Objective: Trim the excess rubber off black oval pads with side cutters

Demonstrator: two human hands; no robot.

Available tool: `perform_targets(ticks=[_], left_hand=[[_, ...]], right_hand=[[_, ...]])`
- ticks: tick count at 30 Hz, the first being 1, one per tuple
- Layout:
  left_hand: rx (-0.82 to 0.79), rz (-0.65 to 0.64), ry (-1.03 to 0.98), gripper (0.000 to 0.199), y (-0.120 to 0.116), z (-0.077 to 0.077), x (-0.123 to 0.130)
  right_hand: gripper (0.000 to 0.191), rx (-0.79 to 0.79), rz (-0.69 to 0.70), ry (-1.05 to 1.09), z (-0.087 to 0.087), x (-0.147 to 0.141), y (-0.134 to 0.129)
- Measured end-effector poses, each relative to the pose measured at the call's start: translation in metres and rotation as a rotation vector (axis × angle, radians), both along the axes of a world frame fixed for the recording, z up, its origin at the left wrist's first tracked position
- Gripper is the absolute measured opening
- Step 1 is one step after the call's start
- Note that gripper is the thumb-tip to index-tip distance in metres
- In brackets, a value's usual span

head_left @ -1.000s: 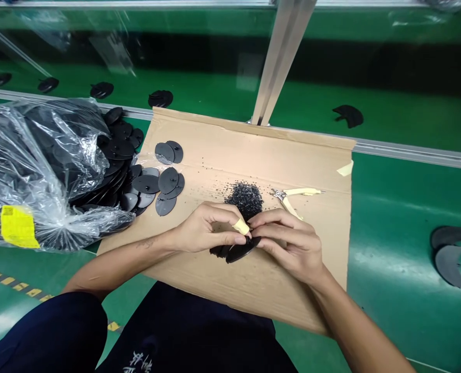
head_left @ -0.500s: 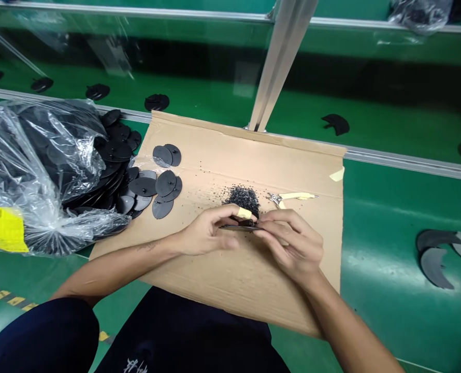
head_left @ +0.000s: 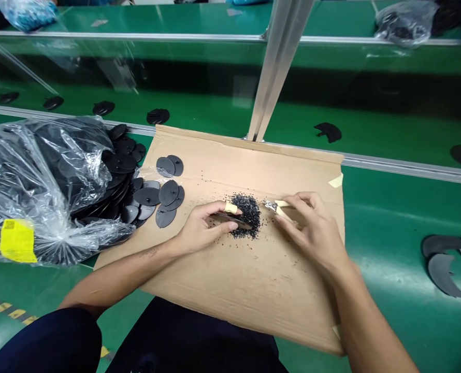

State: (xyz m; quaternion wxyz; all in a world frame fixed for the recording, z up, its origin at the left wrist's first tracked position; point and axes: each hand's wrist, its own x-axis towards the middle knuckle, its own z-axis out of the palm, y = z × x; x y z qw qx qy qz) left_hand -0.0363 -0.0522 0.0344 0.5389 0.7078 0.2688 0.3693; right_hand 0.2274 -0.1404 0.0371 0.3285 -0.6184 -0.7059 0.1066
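My left hand (head_left: 205,228) pinches a thin black plastic disc (head_left: 236,221), seen nearly edge-on, between thumb and fingers. Yellow tape is wrapped around one of its fingertips. Beneath and behind the disc lies a heap of small black plastic bits (head_left: 248,207) on the cardboard sheet (head_left: 230,290). To the right, my right hand (head_left: 312,225) has thumb and fingers around the yellow handles of small side cutters (head_left: 272,206). Their metal jaws point left toward the heap, and the handle ends are hidden by the hand.
Several loose black discs (head_left: 168,192) lie on the cardboard's left side. Beside them a clear plastic bag (head_left: 40,181) spills more discs. A metal post (head_left: 275,72) rises behind the cardboard. Curved black pieces (head_left: 444,269) rest on the green surface at right.
My right hand has left the disc and moved right to the side cutters, taking hold of their handles. My left hand keeps the disc, now slightly further left. The camera view has tilted up.
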Motion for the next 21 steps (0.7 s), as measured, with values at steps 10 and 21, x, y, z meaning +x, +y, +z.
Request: perform_targets(ticks=[10, 21], left_hand=[[0.024, -0.054, -0.087, 0.022, 0.0, -0.005, 0.001], [0.052, -0.071, -0.074, 0.024, -0.001, -0.004, 0.001]], right_hand=[[0.029, 0.055, 0.225, 0.285, 0.02, -0.041, -0.006], [0.031, 0.174, 0.228, 0.098, 0.019, -0.039, -0.007]])
